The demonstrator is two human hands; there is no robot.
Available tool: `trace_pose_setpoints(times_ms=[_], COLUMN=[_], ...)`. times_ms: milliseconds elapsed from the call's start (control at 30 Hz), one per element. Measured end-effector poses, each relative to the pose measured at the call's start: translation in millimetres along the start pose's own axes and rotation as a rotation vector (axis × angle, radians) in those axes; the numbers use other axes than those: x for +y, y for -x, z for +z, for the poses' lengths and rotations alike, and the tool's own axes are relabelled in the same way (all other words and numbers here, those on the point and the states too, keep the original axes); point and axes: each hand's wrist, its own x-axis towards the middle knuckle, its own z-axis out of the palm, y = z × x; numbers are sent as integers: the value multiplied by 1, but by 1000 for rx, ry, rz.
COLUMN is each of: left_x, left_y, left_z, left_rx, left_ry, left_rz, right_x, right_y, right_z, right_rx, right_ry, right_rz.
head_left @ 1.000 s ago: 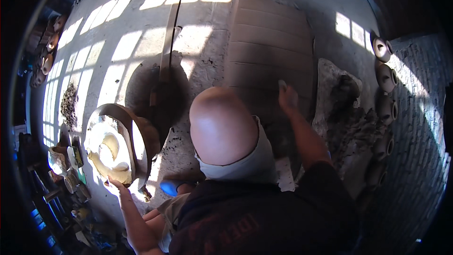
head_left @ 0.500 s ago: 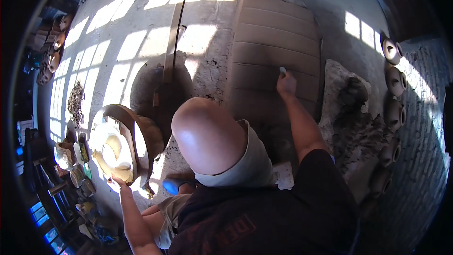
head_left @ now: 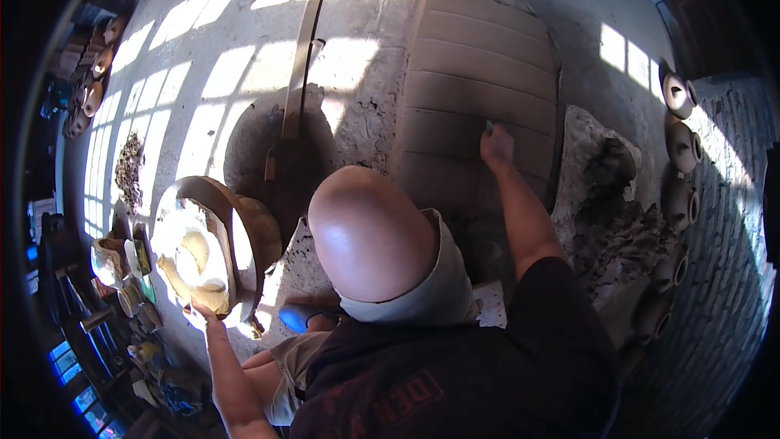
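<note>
My right hand (head_left: 497, 146) is closed over a large brown clay slab (head_left: 479, 53) lying on the floor. From its fingers pokes the tip of a small pale tool (head_left: 489, 125), whose kind I cannot make out. Several roughly parallel lines run across the slab, and the hand is at one of the nearer ones. At the left, my left hand (head_left: 205, 314) has its fingers at the near edge of a pale, sunlit round piece (head_left: 213, 283) on a thick round stand (head_left: 258, 232). Glare hides part of those fingers, so their grip is unclear.
A long wooden bar (head_left: 302, 61) extends across the floor ahead. Right of the slab lies a pale board (head_left: 578, 146) with dark clay lumps (head_left: 621, 236). Several round pots (head_left: 682, 146) line the right side. Containers and tools (head_left: 122, 268) crowd the left.
My right hand has tilted, and less of the pale tool shows above its fingers. The whole view has shifted slightly. My left hand stays at the round piece.
</note>
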Motion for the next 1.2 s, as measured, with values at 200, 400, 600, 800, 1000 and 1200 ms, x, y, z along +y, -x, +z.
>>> trace_pose_setpoints(times_ms=[200, 400, 600, 800, 1000, 1200], left_x=[-5, -9, -25, -22, -26, 8], left_y=[1, 6, -1, -9, 11, 31], left_z=[-3, 11, -16, 6, -5, -2], left_rx=[11, 2, 50, 19, 48, 158], left_ry=[-11, 9, -6, 13, 6, -96], left_rz=[-4, 5, -1, 35, 114, 240], right_x=[4, 21, -97, -146, -217, -175], right_y=[47, 100, 138, 79, 66, 67], right_z=[-6, -23, -79, 21, 97, 123], right_rx=[-134, -208, -642, -238, -155, 1], right_ry=[85, 97, 450, 230, 295, 448], right_rz=[-12, -6, -101, -213, 209, 65])
